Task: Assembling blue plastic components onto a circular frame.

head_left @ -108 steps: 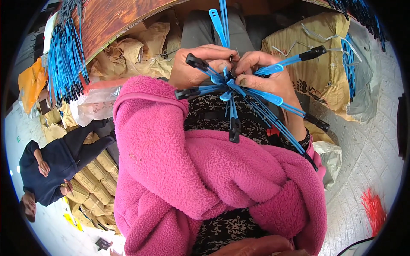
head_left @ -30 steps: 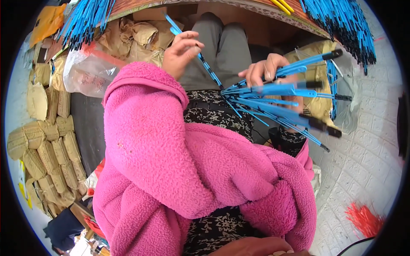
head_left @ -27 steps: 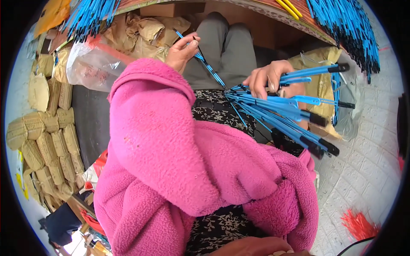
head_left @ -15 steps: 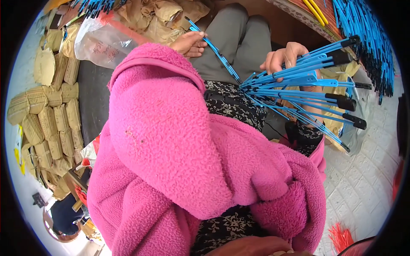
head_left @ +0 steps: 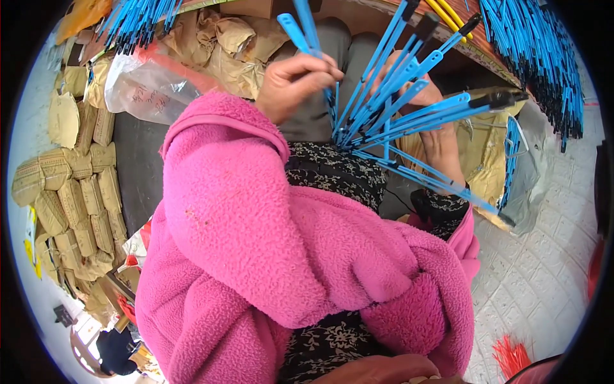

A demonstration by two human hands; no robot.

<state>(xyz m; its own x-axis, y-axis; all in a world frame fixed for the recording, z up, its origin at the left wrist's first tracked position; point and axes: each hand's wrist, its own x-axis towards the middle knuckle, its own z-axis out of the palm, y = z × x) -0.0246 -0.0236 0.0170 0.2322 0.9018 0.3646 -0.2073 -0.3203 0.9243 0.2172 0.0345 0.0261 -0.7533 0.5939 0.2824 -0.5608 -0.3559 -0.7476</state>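
Note:
My left hand (head_left: 294, 83) has its thumb and fingers closed on a slim blue plastic rod (head_left: 291, 29) with a rounded flat end, tilted up and partly blurred. A fanned bundle of blue rods (head_left: 451, 102), many with black end pieces, spreads from a gathered point against my patterned black apron (head_left: 339, 168). Behind the bundle, my right hand (head_left: 423, 91) is curled around some of the rods, its fingers partly covered by them. Grey-trousered legs lie under both hands.
Large piles of blue rods (head_left: 543, 77) hang over the table edge at the right, more (head_left: 144, 22) at the upper left. Crumpled brown paper (head_left: 217, 38) and a clear plastic bag (head_left: 144, 89) lie left. Wrapped brown packages (head_left: 73, 185) are stacked farther left. Red strands (head_left: 510, 356) lie lower right.
My left hand has moved right toward the bundle, and its rod has swung to point more steeply upward. The fanned bundle has turned upward and shifted left, with my right hand still around it.

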